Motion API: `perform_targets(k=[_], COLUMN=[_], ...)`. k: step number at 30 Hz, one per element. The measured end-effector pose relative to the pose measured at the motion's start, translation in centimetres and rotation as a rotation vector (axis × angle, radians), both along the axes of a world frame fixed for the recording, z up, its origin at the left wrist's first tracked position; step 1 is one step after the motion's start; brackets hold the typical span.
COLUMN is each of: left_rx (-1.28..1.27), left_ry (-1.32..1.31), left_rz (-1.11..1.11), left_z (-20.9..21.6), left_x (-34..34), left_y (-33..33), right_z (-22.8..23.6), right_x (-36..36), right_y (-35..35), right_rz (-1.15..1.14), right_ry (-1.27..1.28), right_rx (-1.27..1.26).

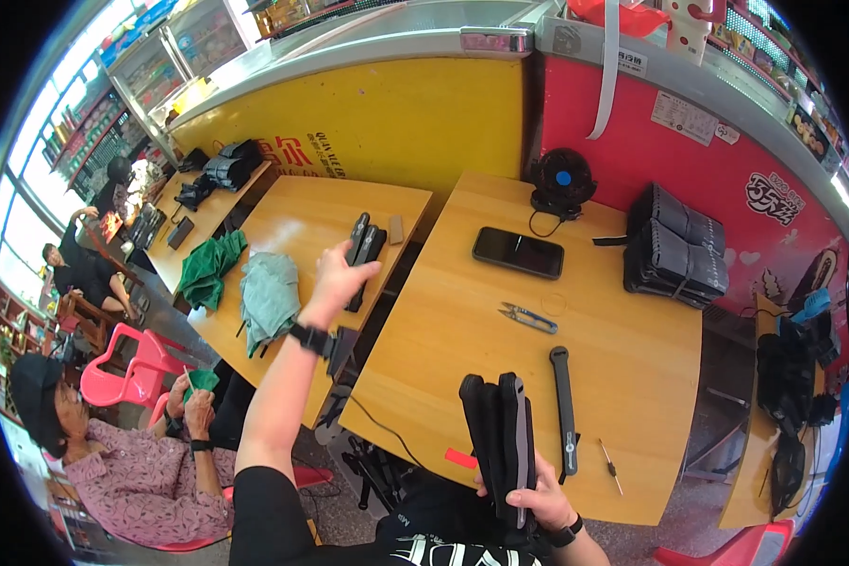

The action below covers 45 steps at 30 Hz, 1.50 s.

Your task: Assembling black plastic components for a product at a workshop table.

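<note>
My left hand (pixel 335 280) stretches to the neighbouring table, its thumb apart from the fingers. It is right beside a few long, narrow black pieces (pixel 366 247), and I cannot tell whether it touches them. Low in front of me, my right hand (pixel 543 500) is closed around the lower end of a bundle of long, narrow black-and-grey pieces (pixel 500 424), held upright. A single flat black strip (pixel 563 406) with a rounded end lies right of that bundle. Beyond it are blue-handled thread snips (pixel 528 318), and a small pointed tool (pixel 611 466) lies to its right.
A phone (pixel 518 253), a small black fan (pixel 563 179) and strapped grey-black stacks (pixel 676 247) occupy the table's far side. Green cloth (pixel 211 271) and pale grey-green cloth (pixel 269 294) lie on the left table. A seated person (pixel 151 462) works with green cloth at left, near a pink chair (pixel 132 368).
</note>
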State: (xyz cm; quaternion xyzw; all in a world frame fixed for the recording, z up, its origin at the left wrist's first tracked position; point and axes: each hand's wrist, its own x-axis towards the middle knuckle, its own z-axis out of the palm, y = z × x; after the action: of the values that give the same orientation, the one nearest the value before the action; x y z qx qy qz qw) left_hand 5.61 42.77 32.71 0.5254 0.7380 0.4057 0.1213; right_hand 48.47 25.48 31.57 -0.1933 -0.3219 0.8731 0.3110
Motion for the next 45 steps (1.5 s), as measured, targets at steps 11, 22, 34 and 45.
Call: perform_targets(k=[11, 22, 34, 45], left_rx=[-0.545, 0.136, -0.036, 0.001], left_ry=[0.424, -1.084, -0.752, -0.592], left_rz=[0.195, -0.471, -0.662, -0.817], left_z=[-6.8, 7.4, 3.9, 6.3], left_x=[-2.9, 5.8, 10.1, 12.1], left_y=[6.3, -11.1, -21.3, -21.9], right_z=[-0.7, -0.4, -0.8, -1.1], right_x=[0.6, 0.2, 0.2, 0.1], right_y=[1.0, 0.6, -0.7, -0.5], right_rz=[-0.032, -0.078, -0.166, -0.170], right_ry=[-0.040, -0.073, -0.077, -0.071], right_rx=[-0.114, -0.076, 0.048, 0.052])
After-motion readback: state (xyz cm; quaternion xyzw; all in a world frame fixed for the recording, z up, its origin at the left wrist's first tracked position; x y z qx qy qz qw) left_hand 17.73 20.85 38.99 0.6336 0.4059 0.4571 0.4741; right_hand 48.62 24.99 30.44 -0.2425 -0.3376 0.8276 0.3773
